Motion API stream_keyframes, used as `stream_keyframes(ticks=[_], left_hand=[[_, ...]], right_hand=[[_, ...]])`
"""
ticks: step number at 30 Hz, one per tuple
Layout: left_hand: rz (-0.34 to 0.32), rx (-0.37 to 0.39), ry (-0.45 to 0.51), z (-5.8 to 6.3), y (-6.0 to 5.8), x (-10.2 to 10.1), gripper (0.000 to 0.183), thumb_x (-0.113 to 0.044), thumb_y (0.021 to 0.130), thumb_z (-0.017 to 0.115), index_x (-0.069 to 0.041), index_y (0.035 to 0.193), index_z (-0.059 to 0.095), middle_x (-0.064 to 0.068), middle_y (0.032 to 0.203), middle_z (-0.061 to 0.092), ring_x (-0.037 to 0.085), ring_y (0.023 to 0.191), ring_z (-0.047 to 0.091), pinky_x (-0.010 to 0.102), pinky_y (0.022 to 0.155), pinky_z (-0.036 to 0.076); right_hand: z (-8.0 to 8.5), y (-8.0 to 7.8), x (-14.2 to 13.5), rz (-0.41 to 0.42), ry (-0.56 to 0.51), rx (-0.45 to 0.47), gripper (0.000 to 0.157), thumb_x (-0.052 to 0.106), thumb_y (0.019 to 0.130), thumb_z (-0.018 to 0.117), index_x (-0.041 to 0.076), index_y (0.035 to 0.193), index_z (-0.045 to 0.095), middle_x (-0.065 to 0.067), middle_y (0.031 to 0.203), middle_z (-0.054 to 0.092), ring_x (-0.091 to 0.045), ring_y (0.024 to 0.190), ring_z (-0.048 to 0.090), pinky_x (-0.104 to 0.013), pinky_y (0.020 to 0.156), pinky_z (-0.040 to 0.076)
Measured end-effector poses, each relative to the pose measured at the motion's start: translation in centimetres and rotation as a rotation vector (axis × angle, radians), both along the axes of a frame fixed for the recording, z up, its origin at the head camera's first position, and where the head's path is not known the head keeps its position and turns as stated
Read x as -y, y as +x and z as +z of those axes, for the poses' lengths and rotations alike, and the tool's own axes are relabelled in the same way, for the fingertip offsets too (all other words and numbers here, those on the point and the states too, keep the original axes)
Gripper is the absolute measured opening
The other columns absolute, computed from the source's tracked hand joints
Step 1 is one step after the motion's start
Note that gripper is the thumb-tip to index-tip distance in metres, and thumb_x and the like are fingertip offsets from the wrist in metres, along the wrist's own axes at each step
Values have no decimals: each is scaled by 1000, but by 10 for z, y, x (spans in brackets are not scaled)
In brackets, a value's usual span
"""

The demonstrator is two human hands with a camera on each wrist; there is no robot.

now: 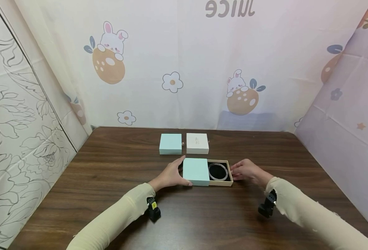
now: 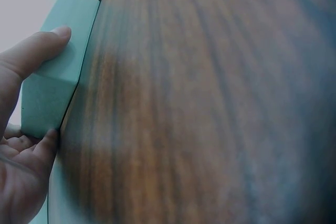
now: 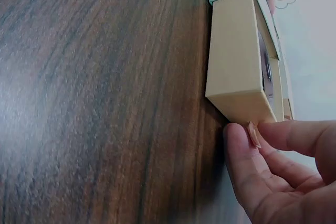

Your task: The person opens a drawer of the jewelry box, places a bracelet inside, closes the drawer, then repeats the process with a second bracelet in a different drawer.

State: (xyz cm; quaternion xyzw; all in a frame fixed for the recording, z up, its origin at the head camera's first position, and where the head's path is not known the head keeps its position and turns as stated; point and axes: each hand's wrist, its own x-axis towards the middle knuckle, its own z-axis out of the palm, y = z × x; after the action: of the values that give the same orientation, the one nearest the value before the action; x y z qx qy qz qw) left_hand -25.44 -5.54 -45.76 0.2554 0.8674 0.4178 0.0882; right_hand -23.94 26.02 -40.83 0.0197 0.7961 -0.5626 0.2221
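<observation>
A light-blue drawer box sits partly slid apart: its blue sleeve [image 1: 195, 172] is at the left and its cream drawer [image 1: 220, 183] sticks out to the right. Inside the drawer, a silvery bangle [image 1: 218, 172] lies on black lining. My left hand [image 1: 171, 174] holds the sleeve, thumb [image 2: 50, 48] along its front side and fingers around its left end and back. At the drawer's right end, my right hand [image 1: 245, 170] pinches a small pinkish ribbon tab [image 3: 254, 135] between thumb and fingers.
Behind the open box stand another light-blue box [image 1: 170, 143] and a white box [image 1: 197, 143] with small print on its lid, side by side. The dark wooden table [image 1: 202, 218] ends at a patterned curtain [image 1: 177, 62] at the back.
</observation>
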Motion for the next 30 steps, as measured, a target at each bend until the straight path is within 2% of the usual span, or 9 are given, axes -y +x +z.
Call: stream_keyframes(ticks=[7,16,24,30], left_hand=[[-2,6,1,1,0,0,110,-35,68,87,-2,151,22,15,152,28,30,136,33,42,103,37],[1,12,-6,2,1,0,111,-34,68,87,-2,151,21,15,152,28,29,135,34,41,103,37],[2,15,3,1,0,1,111,-33,68,87,-2,151,22,15,152,28,29,135,34,41,103,37],[4,11,-3,0,0,1,111,-35,68,87,-2,151,22,15,152,28,29,135,34,41,103,37]], right_hand=[[-5,1,2,-74,8,-15,24,-14,89,53,-25,110,54,-15,85,68,-17,71,66,-33,67,56],[-6,2,3,-115,-32,14,27,-15,88,51,-25,113,52,-12,83,67,-15,69,65,-30,65,56],[-5,2,5,-103,-89,27,30,-16,87,51,-27,115,48,-13,84,68,-16,71,66,-30,67,56],[-5,1,12,-105,-89,29,30,-15,87,53,-25,115,51,-12,84,68,-15,71,66,-31,69,56]])
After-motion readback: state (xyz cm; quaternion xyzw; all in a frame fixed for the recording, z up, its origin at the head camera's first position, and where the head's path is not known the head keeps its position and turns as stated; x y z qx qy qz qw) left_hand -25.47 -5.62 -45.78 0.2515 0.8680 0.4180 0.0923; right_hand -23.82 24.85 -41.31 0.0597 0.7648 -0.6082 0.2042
